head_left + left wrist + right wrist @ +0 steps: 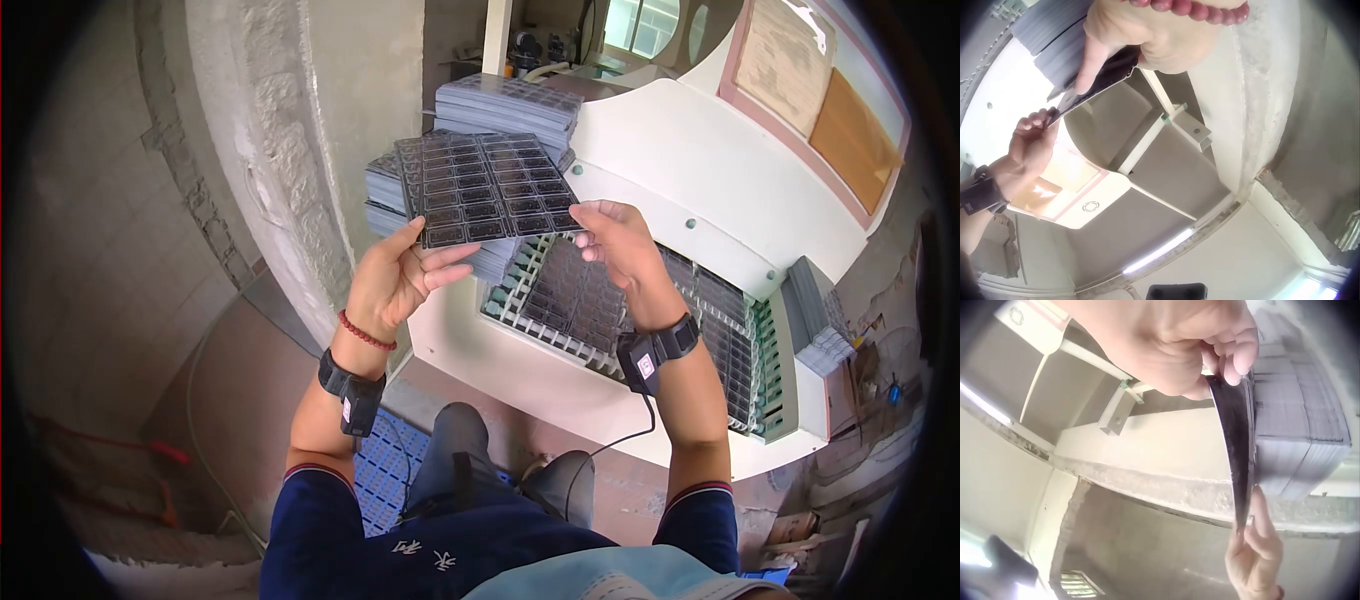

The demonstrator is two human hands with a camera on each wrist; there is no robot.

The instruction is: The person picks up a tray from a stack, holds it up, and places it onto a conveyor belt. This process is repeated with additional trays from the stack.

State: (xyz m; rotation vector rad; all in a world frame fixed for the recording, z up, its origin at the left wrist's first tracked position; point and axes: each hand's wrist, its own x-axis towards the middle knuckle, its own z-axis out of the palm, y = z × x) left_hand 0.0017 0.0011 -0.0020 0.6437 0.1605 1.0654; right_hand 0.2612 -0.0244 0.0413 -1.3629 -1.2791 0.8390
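A thin dark panel (490,185), marked with rows of rectangular cells like a circuit board panel, is held up tilted between both hands. My left hand (392,278) pinches its near left corner, thumb on the upper face and fingers stretched out beneath. At the near right corner my right hand (622,245) grips the edge between thumb and curled fingers. In the right wrist view the panel (1235,437) appears almost edge-on, slightly bowed. The left wrist view shows the left thumb lying along the panel (1107,75). Part of the stack behind is hidden by the panel.
Behind the panel stand tall stacks of similar panels (505,105). A white machine (640,150) has a roller bed with dark panels (575,290) lying on it. Another stack (815,310) stands at its right end. A rough wall pillar (265,130) rises on the left.
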